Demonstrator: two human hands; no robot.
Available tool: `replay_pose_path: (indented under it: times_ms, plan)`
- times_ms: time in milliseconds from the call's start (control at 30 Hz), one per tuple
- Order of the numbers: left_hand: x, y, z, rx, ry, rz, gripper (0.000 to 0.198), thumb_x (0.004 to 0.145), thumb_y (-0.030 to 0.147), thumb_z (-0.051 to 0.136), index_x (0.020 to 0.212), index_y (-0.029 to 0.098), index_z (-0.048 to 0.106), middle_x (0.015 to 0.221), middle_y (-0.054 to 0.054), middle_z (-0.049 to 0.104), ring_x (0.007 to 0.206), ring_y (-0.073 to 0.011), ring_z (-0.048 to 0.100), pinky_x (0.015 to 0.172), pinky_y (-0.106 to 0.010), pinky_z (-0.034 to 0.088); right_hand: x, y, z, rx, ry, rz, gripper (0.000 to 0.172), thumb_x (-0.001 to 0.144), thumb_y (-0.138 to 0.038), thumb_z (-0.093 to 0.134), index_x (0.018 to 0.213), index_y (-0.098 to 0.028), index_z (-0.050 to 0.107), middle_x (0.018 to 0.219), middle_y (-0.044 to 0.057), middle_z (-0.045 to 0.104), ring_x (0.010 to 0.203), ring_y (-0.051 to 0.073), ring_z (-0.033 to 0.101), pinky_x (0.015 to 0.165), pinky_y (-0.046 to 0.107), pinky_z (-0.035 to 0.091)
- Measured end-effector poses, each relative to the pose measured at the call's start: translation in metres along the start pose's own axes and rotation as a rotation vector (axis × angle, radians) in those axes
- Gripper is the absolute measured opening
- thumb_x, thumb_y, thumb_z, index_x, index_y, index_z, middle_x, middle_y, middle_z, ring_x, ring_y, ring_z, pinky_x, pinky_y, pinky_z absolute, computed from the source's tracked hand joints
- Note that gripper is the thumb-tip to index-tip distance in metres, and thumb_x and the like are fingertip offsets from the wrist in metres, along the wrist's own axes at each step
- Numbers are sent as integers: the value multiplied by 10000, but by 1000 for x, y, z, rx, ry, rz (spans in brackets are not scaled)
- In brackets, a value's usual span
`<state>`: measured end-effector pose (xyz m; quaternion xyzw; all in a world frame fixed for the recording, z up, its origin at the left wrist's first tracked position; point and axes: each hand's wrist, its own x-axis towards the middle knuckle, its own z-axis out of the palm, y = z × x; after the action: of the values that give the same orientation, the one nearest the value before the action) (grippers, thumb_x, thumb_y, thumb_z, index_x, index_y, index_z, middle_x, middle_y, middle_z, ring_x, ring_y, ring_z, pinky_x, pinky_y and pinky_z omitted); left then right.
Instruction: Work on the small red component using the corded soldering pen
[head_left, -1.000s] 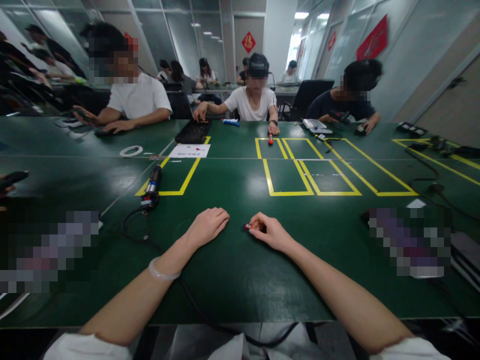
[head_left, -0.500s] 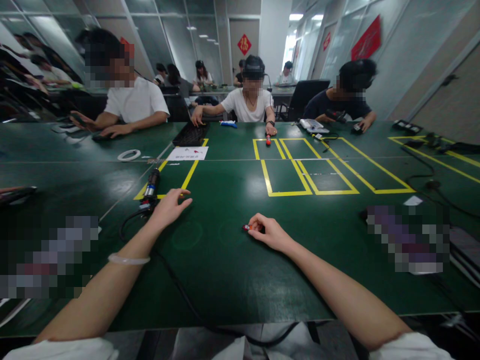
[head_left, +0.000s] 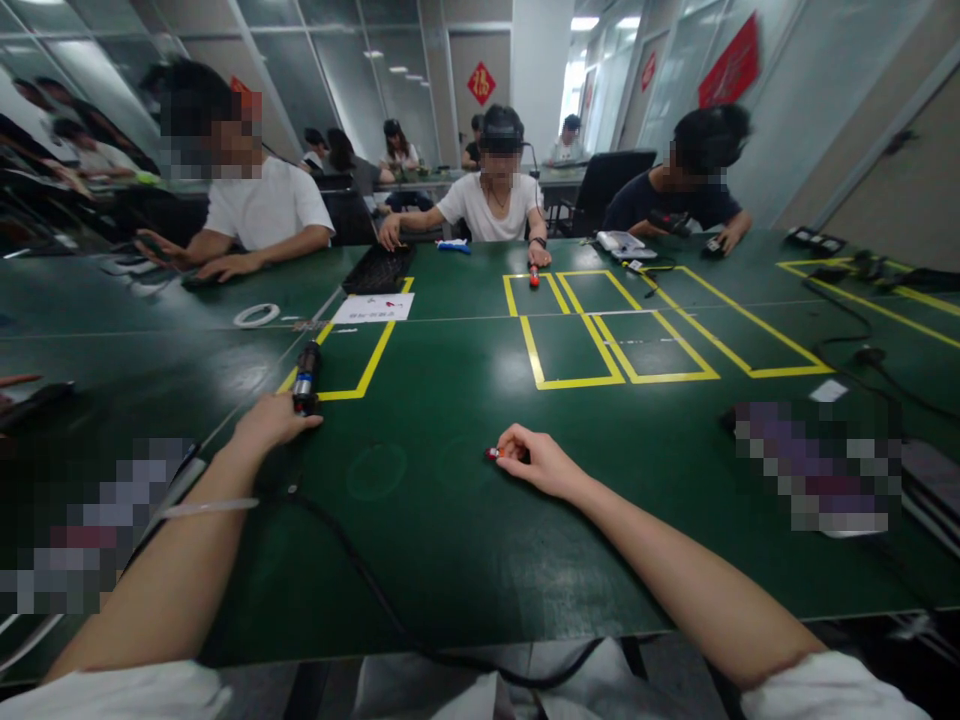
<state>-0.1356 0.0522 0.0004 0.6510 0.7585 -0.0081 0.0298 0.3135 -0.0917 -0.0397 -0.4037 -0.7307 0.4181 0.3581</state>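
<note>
My left hand (head_left: pixel 270 422) reaches to the left across the green table (head_left: pixel 450 530) and closes its fingers on the near end of a black corded tool (head_left: pixel 306 372) with a blue and silver band. The tool's black cable (head_left: pixel 360 575) runs from there back toward me. A pale bangle (head_left: pixel 210 507) circles that wrist. My right hand (head_left: pixel 541 462) rests near the table's middle and pinches a small red and silver part (head_left: pixel 493 454) between thumb and fingers.
Yellow tape boxes (head_left: pixel 600 340) mark the table beyond my hands. A keyboard (head_left: pixel 377 268), a paper sheet (head_left: pixel 373 307) and a white ring (head_left: pixel 256 316) lie farther back. Three people sit across the table. Cables (head_left: pixel 862 350) trail at the right.
My left hand moved from beside my right hand out to the left and took hold of the corded tool's near end. The right hand stayed in place with its small part.
</note>
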Motion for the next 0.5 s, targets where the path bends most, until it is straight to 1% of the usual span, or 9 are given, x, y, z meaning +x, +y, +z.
replay_pose_path:
  times_ms: [100, 200, 300, 367, 500]
  plan:
    - [-13, 19, 0, 96, -54, -8, 555, 754, 500, 597, 1097, 66, 555, 1145, -222, 577, 1027, -355, 584, 809, -399, 481, 1, 0, 0, -3, 0, -3, 122, 847, -241, 606, 930, -173, 549, 744, -17, 590, 653, 109, 548, 633, 224, 434]
    - [-32, 47, 2, 79, -29, 65, 573, 760, 522, 581, 1148, 102, 545, 1187, -214, 541, 1034, -332, 584, 828, -385, 483, 1, -1, 0, -12, 4, -1, 120, 842, -233, 610, 925, -172, 548, 743, -16, 592, 654, 110, 550, 631, 224, 434]
    - [-56, 85, 5, 58, 35, 149, 596, 756, 533, 566, 1179, 115, 526, 1162, -191, 520, 1009, -337, 583, 810, -411, 496, 0, -1, -1, -15, 4, 3, 118, 846, -242, 607, 924, -175, 548, 742, -16, 597, 652, 110, 554, 630, 224, 438]
    - [-74, 113, 7, 50, 77, 229, 608, 759, 524, 558, 1212, 122, 500, 1172, -178, 502, 1031, -339, 567, 807, -415, 501, 0, -2, -1, -19, 4, 5, 119, 851, -253, 604, 925, -179, 548, 741, -15, 601, 655, 113, 560, 633, 227, 444]
    - [-106, 162, 11, -12, 99, 409, 606, 778, 478, 555, 1281, 159, 447, 1209, -152, 481, 1042, -311, 552, 789, -387, 508, 0, 0, -1, -37, 16, 1, 126, 856, -273, 600, 927, -183, 548, 735, -14, 602, 651, 116, 561, 633, 233, 450]
